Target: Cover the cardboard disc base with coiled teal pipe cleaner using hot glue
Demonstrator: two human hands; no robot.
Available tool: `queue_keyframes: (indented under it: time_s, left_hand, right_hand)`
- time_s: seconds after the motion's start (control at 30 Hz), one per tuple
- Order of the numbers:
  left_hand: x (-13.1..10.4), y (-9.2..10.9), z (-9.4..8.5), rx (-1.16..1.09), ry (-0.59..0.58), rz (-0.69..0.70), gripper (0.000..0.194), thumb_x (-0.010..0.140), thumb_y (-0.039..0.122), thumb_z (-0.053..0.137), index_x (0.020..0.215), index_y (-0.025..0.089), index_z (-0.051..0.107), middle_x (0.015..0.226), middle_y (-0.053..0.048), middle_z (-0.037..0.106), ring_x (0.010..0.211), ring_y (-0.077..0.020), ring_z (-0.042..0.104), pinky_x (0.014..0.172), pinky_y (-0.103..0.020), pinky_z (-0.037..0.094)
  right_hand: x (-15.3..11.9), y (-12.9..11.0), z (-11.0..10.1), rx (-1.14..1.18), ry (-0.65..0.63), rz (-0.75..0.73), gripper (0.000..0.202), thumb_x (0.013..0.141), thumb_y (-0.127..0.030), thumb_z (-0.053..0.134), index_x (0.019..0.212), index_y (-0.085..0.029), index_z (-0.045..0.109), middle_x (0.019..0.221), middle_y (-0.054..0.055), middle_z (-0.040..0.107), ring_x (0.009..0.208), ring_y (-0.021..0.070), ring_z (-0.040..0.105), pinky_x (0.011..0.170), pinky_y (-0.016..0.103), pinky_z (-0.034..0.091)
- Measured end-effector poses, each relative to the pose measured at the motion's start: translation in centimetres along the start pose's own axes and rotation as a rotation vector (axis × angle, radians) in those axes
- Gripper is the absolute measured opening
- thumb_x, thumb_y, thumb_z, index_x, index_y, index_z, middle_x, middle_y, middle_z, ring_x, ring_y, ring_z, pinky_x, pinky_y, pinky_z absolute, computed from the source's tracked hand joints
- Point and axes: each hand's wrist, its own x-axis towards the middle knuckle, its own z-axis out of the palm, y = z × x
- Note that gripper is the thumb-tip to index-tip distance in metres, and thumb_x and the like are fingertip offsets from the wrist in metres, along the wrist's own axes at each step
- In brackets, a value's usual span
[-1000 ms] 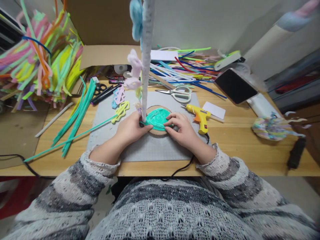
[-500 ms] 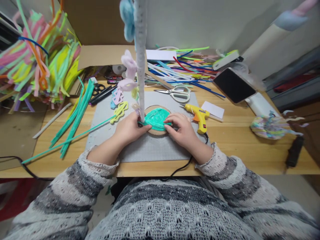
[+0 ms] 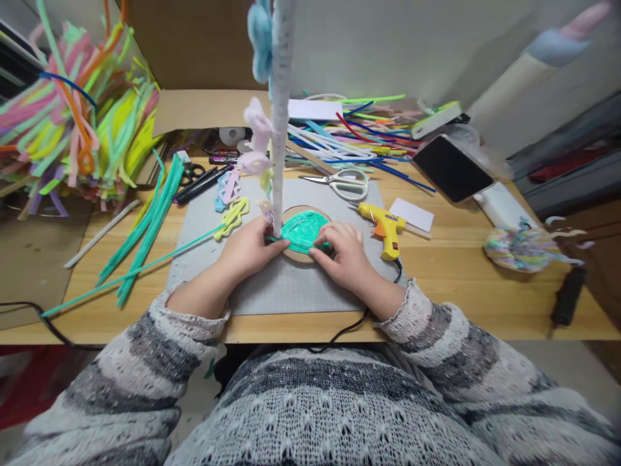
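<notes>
A flat spiral of green pipe cleaner (image 3: pixel 305 231) covers much of a round wood-coloured base (image 3: pixel 295 257). From the base's left side rises a tall white-wrapped stem (image 3: pixel 278 149) bearing pastel fuzzy shapes. My left hand (image 3: pixel 250 247) is closed at the stem's foot, its thumb on the green strand at the coil's left edge; its other fingertips are partly hidden behind the stem. Thumb and fingers of my right hand (image 3: pixel 345 254) pinch the pipe cleaner along the coil's lower right edge. A loose green strand (image 3: pixel 160 260) stretches left from near my left hand.
A grey cutting mat (image 3: pixel 301 291) lies under the work. Scissors (image 3: pixel 347 184) and a yellow glue gun (image 3: pixel 385 228) with a black cord are beyond and right. Green pipe cleaners (image 3: pixel 150 223) lie left, a phone (image 3: pixel 453 168) at right, a big colourful bundle (image 3: pixel 72 110) at far left.
My right hand has slid slightly left and down along the coil's edge. The stem's upper part has shifted right in view. My left hand stays nearly in place.
</notes>
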Motion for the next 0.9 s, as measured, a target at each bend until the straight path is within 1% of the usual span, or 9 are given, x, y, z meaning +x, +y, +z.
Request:
queue_keyframes:
  time_s: [0.2, 0.3, 0.4, 0.47, 0.5, 0.57, 0.63, 0.77, 0.9]
  left_hand:
    - [0.4, -0.7, -0.3, 0.001, 0.003, 0.044, 0.029, 0.081, 0.034, 0.063, 0.107, 0.021, 0.06, 0.098, -0.005, 0.068, 0.09, -0.023, 0.064, 0.083, -0.038, 0.05]
    - [0.4, -0.6, -0.4, 0.026, 0.051, 0.175, 0.029, 0.082, 0.03, 0.061, 0.109, 0.019, 0.061, 0.112, -0.008, 0.065, 0.108, -0.0253, 0.059, 0.096, -0.042, 0.046]
    - [0.3, -0.4, -0.3, 0.068, 0.082, 0.257, 0.043, 0.083, 0.027, 0.059, 0.124, 0.017, 0.055, 0.135, -0.013, 0.054, 0.129, -0.0287, 0.047, 0.109, -0.047, 0.036]
    - [0.2, -0.2, -0.3, 0.082, 0.051, 0.248, 0.051, 0.085, 0.025, 0.057, 0.134, 0.016, 0.048, 0.139, -0.014, 0.051, 0.132, -0.0294, 0.044, 0.111, -0.048, 0.033]
    - [0.2, -0.1, -0.2, 0.088, 0.033, 0.242, 0.053, 0.085, 0.024, 0.057, 0.137, 0.017, 0.046, 0.138, -0.014, 0.053, 0.131, -0.0292, 0.045, 0.111, -0.049, 0.032]
    - [0.2, 0.0, -0.2, 0.099, 0.019, 0.242, 0.053, 0.085, 0.023, 0.057, 0.137, 0.019, 0.047, 0.135, -0.012, 0.056, 0.127, -0.0285, 0.049, 0.111, -0.048, 0.033]
    - [0.0, 0.0, -0.3, 0.107, 0.038, 0.247, 0.052, 0.084, 0.023, 0.058, 0.135, 0.019, 0.049, 0.132, -0.012, 0.058, 0.125, -0.0284, 0.05, 0.11, -0.048, 0.034]
    - [-0.6, 0.0, -0.3, 0.097, 0.065, 0.201, 0.055, 0.082, 0.025, 0.062, 0.136, 0.018, 0.049, 0.133, -0.012, 0.057, 0.124, -0.0294, 0.05, 0.109, -0.048, 0.036]
    - [-1.2, 0.3, 0.1, 0.084, 0.076, 0.118, 0.061, 0.082, 0.029, 0.064, 0.139, 0.019, 0.045, 0.13, -0.013, 0.056, 0.122, -0.0311, 0.05, 0.109, -0.051, 0.035]
  right_hand:
    - [0.4, -0.1, 0.4, 0.01, -0.03, 0.087, 0.011, 0.084, -0.033, 0.062, 0.085, -0.023, 0.056, 0.094, 0.004, 0.064, 0.098, 0.0262, 0.054, 0.083, 0.039, 0.034]
    - [0.2, -0.3, 0.3, -0.039, -0.002, 0.083, 0.013, 0.084, -0.034, 0.062, 0.089, -0.023, 0.057, 0.102, 0.007, 0.062, 0.101, 0.0274, 0.054, 0.085, 0.041, 0.036]
    - [-0.2, -0.6, -0.1, -0.185, 0.074, 0.09, 0.032, 0.081, -0.042, 0.066, 0.103, -0.021, 0.058, 0.117, 0.014, 0.057, 0.11, 0.0331, 0.051, 0.09, 0.048, 0.037]
    - [-0.4, -0.8, -0.3, -0.262, 0.067, 0.096, 0.041, 0.08, -0.046, 0.066, 0.11, -0.019, 0.056, 0.116, 0.016, 0.056, 0.108, 0.0357, 0.052, 0.089, 0.053, 0.038]
    - [-0.5, -0.9, -0.4, -0.263, 0.046, 0.099, 0.042, 0.081, -0.046, 0.065, 0.111, -0.019, 0.055, 0.113, 0.016, 0.056, 0.105, 0.0353, 0.053, 0.086, 0.053, 0.041]
    - [-0.5, -0.9, -0.4, -0.194, 0.007, 0.104, 0.04, 0.084, -0.043, 0.062, 0.114, -0.018, 0.053, 0.111, 0.015, 0.054, 0.1, 0.033, 0.056, 0.08, 0.05, 0.047]
    - [-0.6, -0.8, -0.3, -0.085, 0.0, 0.105, 0.039, 0.084, -0.037, 0.063, 0.116, -0.019, 0.051, 0.115, 0.016, 0.05, 0.103, 0.0315, 0.057, 0.079, 0.048, 0.051]
    - [-0.5, -0.3, -0.1, 0.075, 0.033, 0.089, 0.039, 0.082, -0.029, 0.066, 0.116, -0.021, 0.05, 0.128, 0.017, 0.042, 0.111, 0.0298, 0.055, 0.085, 0.047, 0.055]
    - [0.1, 0.7, 0.0, 0.16, 0.067, 0.052, 0.036, 0.082, -0.021, 0.064, 0.115, -0.02, 0.05, 0.13, 0.017, 0.041, 0.109, 0.0267, 0.057, 0.089, 0.047, 0.055]
